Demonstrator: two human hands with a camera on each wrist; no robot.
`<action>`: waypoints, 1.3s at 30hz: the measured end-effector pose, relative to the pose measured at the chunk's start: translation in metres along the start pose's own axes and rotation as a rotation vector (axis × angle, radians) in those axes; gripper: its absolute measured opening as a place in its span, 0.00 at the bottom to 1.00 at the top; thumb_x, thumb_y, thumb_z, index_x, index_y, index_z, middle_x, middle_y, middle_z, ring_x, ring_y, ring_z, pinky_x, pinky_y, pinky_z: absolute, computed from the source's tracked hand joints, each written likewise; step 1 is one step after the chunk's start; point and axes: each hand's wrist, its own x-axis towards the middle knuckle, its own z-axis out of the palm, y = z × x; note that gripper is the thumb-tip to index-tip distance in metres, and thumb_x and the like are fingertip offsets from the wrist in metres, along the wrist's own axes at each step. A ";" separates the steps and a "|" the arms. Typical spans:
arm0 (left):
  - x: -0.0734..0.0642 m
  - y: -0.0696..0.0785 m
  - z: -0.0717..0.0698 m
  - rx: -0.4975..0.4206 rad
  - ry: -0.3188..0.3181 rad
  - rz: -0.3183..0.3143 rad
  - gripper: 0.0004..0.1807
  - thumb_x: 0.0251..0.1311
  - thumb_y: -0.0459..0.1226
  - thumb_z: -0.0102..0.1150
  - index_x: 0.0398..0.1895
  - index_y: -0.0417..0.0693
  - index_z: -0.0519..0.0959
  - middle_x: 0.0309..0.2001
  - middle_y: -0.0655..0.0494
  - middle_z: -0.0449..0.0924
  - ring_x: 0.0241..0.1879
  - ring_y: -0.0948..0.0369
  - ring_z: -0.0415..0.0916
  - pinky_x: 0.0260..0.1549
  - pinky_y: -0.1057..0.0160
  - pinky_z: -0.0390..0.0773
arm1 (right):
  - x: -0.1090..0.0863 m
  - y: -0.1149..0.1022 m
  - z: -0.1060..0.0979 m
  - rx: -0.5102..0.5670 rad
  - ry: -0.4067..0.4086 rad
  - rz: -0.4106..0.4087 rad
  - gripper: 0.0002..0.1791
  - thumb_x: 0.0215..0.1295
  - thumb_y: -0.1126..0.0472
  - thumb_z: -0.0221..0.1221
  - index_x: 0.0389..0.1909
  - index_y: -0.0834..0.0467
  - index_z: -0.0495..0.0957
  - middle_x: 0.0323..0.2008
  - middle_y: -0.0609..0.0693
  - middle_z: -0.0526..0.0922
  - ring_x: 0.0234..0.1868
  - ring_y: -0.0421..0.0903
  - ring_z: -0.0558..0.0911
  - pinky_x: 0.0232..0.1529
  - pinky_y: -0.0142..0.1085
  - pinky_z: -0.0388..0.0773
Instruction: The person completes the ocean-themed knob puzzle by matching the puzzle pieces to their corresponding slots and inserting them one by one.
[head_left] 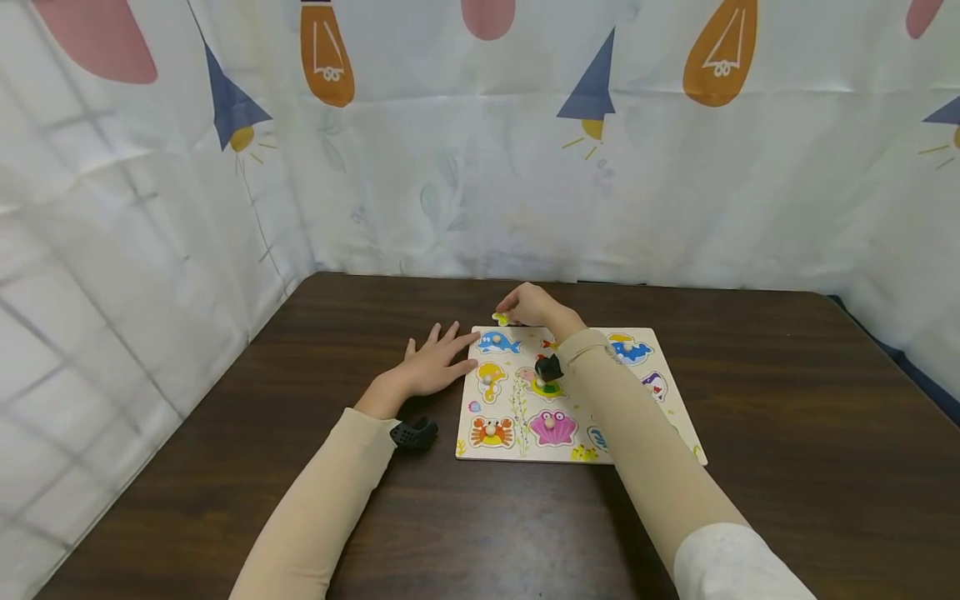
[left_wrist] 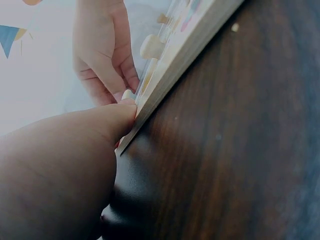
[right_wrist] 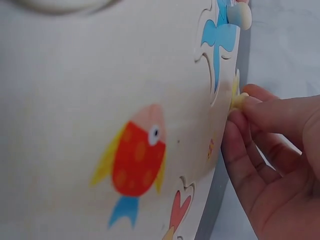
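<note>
A wooden peg puzzle board [head_left: 525,454] with sea-animal pieces lies on the table. Just past its far edge, my right hand [head_left: 534,307] pinches a small yellow puzzle piece [head_left: 500,318]; in the right wrist view, thumb and fingertips hold its pale knob [right_wrist: 240,101]. Most of that piece is hidden. My left hand [head_left: 429,367] is spread out at the board's left edge, its fingertips touching the border near the blue whale piece [head_left: 498,342] and the yellow seahorse piece [head_left: 491,382]. In the left wrist view, the left thumb [left_wrist: 117,120] presses on the board's edge.
Below the seahorse sit a crab piece [head_left: 492,432] and a pink shell piece [head_left: 552,428]. My right forearm crosses the board and covers part of it. The dark wooden table [head_left: 420,517] ends at a patterned curtain [head_left: 480,208] behind and on the left.
</note>
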 end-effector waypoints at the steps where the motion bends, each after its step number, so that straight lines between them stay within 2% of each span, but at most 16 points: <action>1: 0.000 0.000 0.000 0.000 0.003 0.000 0.36 0.79 0.57 0.43 0.84 0.60 0.52 0.83 0.44 0.35 0.80 0.40 0.25 0.68 0.26 0.28 | 0.000 -0.001 0.000 -0.007 0.001 0.004 0.17 0.77 0.68 0.54 0.61 0.61 0.82 0.61 0.58 0.81 0.57 0.53 0.81 0.58 0.43 0.78; 11: -0.001 0.003 -0.001 0.003 0.013 0.003 0.36 0.79 0.57 0.44 0.84 0.60 0.53 0.83 0.44 0.37 0.80 0.40 0.27 0.67 0.26 0.29 | 0.003 -0.006 0.003 -0.159 0.050 0.010 0.13 0.76 0.67 0.57 0.55 0.59 0.85 0.55 0.57 0.83 0.54 0.53 0.81 0.56 0.43 0.79; 20: 0.001 0.003 0.001 0.008 0.006 -0.005 0.36 0.78 0.58 0.43 0.84 0.62 0.52 0.83 0.45 0.36 0.80 0.41 0.25 0.68 0.27 0.28 | 0.000 -0.006 0.003 -0.245 0.075 -0.013 0.11 0.77 0.68 0.55 0.53 0.61 0.84 0.52 0.57 0.83 0.50 0.52 0.81 0.53 0.42 0.79; 33: 0.001 0.001 0.001 0.008 0.003 0.000 0.36 0.78 0.58 0.42 0.84 0.62 0.51 0.83 0.46 0.35 0.80 0.42 0.25 0.68 0.27 0.28 | -0.014 -0.001 -0.015 -0.283 0.082 -0.066 0.11 0.78 0.65 0.56 0.54 0.62 0.82 0.53 0.58 0.83 0.52 0.54 0.81 0.56 0.45 0.78; 39: -0.001 -0.001 0.001 0.006 0.005 -0.002 0.36 0.78 0.58 0.43 0.84 0.62 0.51 0.83 0.46 0.35 0.80 0.42 0.25 0.68 0.27 0.28 | -0.027 0.001 -0.026 -0.258 0.081 -0.138 0.10 0.76 0.67 0.57 0.51 0.64 0.83 0.48 0.58 0.84 0.46 0.53 0.81 0.51 0.45 0.79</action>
